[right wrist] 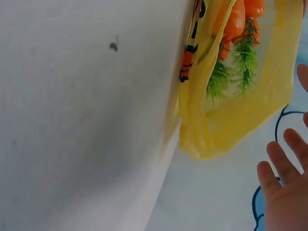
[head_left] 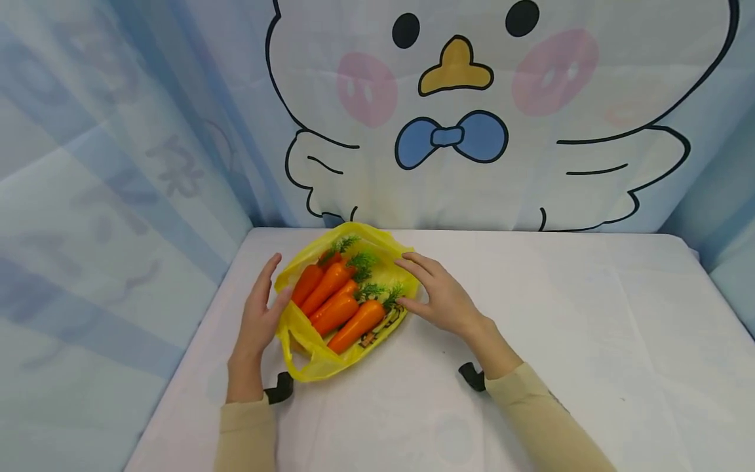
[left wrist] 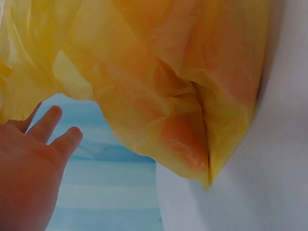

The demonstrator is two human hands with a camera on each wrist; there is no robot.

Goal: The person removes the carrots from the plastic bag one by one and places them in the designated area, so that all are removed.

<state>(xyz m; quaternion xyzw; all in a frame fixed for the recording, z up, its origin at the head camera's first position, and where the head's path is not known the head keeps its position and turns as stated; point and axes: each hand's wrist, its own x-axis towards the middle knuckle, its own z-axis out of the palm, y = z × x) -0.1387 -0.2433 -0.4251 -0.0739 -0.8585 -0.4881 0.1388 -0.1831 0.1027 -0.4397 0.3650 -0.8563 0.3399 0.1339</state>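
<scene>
Curtain (head_left: 88,262) at the back and left, cartoon bird on it (decor only). White table (head_left: 590,341) in front.

Bag (head_left: 383,252): thin yellow plastic, on the table's far left part, mouth gaping upward. Can't tell if its whole base touches down. The far edge looks close, so a hard shove away from the person could leave it overhanging.

Left hand (head_left: 259,318) at the bag's left side, thumb at the rim, fingers extended, no grip visible. Right hand (head_left: 442,295) at the opposite rim, fingers relaxed and spread, nothing held; right wrist view shows a gap between its fingertips and the plastic. Main risk, my read: nothing clamps the bag, so a one-sided lift could fold the soft wall and roll the load to the low side.

Carrots (head_left: 327,288): several, overlapping, all in the bag, tips toward the near left. Exact count unclear. They look smooth, so they'd likely slide out if the mouth tipped. Loop (head_left: 321,370) of the bag on the near side: could snag a finger. Green tops (head_left: 364,262) toward the right hand: could catch on the rim. Print (head_left: 368,338) on the bag: illegible.
</scene>
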